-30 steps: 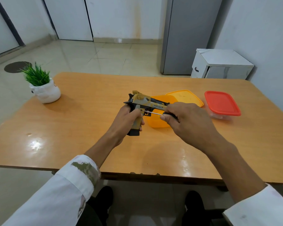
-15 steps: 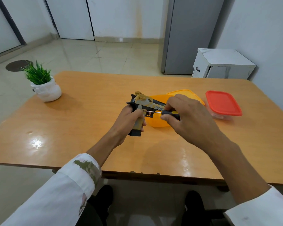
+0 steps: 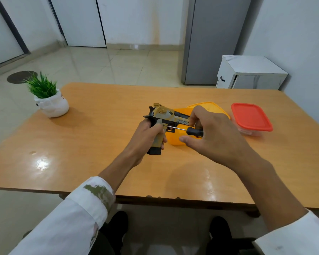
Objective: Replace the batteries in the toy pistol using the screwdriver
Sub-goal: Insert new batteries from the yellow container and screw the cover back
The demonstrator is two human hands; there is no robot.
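Head view, looking down: our two bare hands meet above the middle of a wooden desk [image 3: 99, 144].

Our left hand [image 3: 145, 135] is wrapped tightly round the grip of the pistol [image 3: 166, 115]. It holds the pistol upright, clear of the desk, with the barrel pointing right and the black base of the grip pointing down toward us.

Our right hand [image 3: 215, 137] comes in from the right and holds the screwdriver [image 3: 194, 131]. The fingers curl over its black handle and the thumb lies stretched out just below.

The screwdriver lies almost level, its long axis running left to right. Its thin shaft reaches left from the right hand to the pistol, and the tip touches the frame just above the grip, beside the left thumb. The screw itself is too small to make out, and we cannot tell how squarely the tip sits.

We judge that the next turn depends on keeping the shaft in line with that spot. The right hand does the driving and the left only steadies.

Behind the hands an orange tub [image 3: 175, 140] sits on the desk.
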